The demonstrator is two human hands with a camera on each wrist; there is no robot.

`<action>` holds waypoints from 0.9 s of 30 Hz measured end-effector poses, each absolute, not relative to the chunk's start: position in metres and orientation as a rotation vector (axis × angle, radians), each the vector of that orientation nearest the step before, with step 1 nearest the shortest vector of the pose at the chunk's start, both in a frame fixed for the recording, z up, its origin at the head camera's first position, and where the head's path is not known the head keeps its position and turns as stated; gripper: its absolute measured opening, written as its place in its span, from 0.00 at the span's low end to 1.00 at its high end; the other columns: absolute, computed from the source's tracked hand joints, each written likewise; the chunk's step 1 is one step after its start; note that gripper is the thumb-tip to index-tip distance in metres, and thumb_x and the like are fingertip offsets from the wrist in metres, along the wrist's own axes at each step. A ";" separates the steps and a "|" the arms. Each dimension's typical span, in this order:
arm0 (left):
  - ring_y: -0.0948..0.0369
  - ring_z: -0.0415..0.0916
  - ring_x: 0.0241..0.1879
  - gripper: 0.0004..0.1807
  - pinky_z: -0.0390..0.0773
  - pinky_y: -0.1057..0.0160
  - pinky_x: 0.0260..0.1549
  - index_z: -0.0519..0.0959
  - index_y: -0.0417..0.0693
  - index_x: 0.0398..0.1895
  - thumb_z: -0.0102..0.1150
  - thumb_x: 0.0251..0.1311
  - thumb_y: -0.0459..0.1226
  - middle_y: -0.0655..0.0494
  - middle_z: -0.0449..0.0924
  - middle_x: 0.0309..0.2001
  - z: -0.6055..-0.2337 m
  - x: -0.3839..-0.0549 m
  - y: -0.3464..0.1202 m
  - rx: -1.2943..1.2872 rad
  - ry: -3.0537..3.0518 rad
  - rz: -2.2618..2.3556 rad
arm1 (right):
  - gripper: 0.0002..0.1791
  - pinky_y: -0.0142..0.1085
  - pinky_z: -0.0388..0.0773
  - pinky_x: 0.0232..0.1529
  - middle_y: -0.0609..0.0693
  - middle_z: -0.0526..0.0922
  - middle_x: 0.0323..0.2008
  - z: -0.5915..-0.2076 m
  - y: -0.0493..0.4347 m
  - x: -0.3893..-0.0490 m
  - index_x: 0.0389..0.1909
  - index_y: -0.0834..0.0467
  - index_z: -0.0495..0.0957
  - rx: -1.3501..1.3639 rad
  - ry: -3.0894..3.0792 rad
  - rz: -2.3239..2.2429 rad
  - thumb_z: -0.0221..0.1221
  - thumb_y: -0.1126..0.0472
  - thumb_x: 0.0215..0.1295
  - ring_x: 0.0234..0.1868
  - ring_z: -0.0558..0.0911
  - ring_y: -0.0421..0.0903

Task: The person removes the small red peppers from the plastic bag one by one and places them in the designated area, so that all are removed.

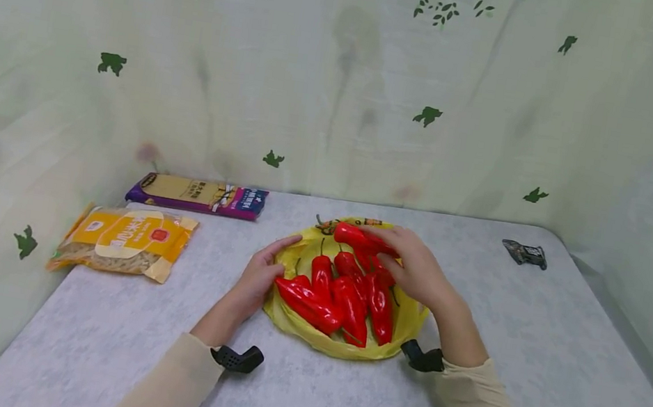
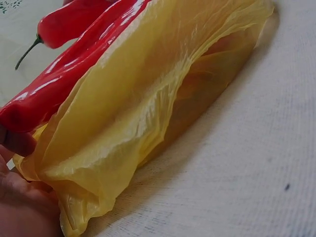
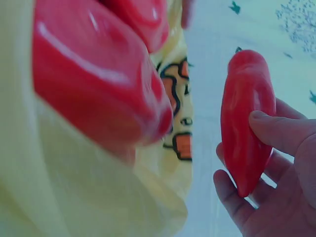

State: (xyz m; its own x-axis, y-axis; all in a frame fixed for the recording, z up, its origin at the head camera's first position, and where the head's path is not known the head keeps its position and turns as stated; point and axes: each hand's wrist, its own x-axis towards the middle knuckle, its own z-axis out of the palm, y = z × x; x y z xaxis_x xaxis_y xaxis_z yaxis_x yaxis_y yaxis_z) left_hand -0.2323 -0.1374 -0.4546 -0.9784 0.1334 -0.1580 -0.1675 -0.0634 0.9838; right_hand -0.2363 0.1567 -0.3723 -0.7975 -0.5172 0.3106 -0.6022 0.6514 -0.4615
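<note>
A yellow plastic bag [image 1: 292, 321] lies with its mouth open mid-table, holding several glossy red peppers [image 1: 353, 309] with thin green stems. My right hand [image 1: 418, 266] grips one red pepper [image 3: 247, 118] above the far side of the bag, thumb on one side and fingers on the other. At the bag's left edge, my left hand [image 1: 254, 281] holds the rim between thumb and fingers. The left wrist view shows that hand [image 2: 27, 202] at the lower left, the bag's folds against it; its thumb is close to a red pepper [image 2: 64, 69]. Some of its fingers are hidden.
An orange-and-clear food packet [image 1: 127, 240] lies at the table's left edge. Behind it is a long purple-and-tan package [image 1: 197, 195]. A small black wrapped item [image 1: 524, 253] rests at the back right. A leaf-patterned curtain [image 1: 343, 93] surrounds the pale table [image 1: 537, 361].
</note>
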 end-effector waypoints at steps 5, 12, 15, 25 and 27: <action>0.59 0.59 0.73 0.38 0.69 0.59 0.69 0.71 0.62 0.70 0.43 0.58 0.23 0.63 0.60 0.75 -0.456 -0.232 -0.138 -0.026 2.003 2.160 | 0.35 0.49 0.83 0.54 0.52 0.78 0.55 -0.369 0.167 -0.238 0.72 0.42 0.67 0.830 -2.699 0.854 0.61 0.68 0.66 0.56 0.77 0.51; 0.58 0.58 0.74 0.38 0.69 0.60 0.69 0.71 0.62 0.70 0.44 0.57 0.23 0.62 0.60 0.76 -0.456 -0.232 -0.138 -0.015 2.006 2.167 | 0.39 0.52 0.84 0.51 0.57 0.74 0.55 -0.365 0.178 -0.240 0.75 0.39 0.61 0.734 -2.665 0.894 0.58 0.70 0.68 0.53 0.78 0.55; 0.59 0.59 0.74 0.38 0.69 0.59 0.69 0.71 0.62 0.70 0.44 0.57 0.23 0.63 0.60 0.76 -0.456 -0.231 -0.138 -0.013 1.988 2.176 | 0.39 0.55 0.83 0.52 0.59 0.73 0.57 -0.364 0.184 -0.241 0.75 0.40 0.60 0.692 -2.652 0.904 0.58 0.70 0.67 0.54 0.78 0.58; 0.58 0.58 0.74 0.38 0.64 0.55 0.73 0.71 0.60 0.70 0.44 0.57 0.23 0.62 0.60 0.76 -0.456 -0.232 -0.138 -0.009 1.986 2.188 | 0.43 0.59 0.82 0.50 0.61 0.71 0.60 -0.370 0.214 -0.251 0.78 0.39 0.53 0.493 -2.645 0.946 0.57 0.70 0.68 0.55 0.76 0.59; 0.58 0.58 0.74 0.37 0.63 0.55 0.73 0.71 0.60 0.70 0.44 0.56 0.23 0.62 0.61 0.76 -0.456 -0.232 -0.139 -0.010 1.980 2.195 | 0.44 0.59 0.82 0.49 0.62 0.71 0.60 -0.372 0.220 -0.253 0.78 0.39 0.53 0.446 -2.657 0.961 0.58 0.69 0.68 0.55 0.76 0.59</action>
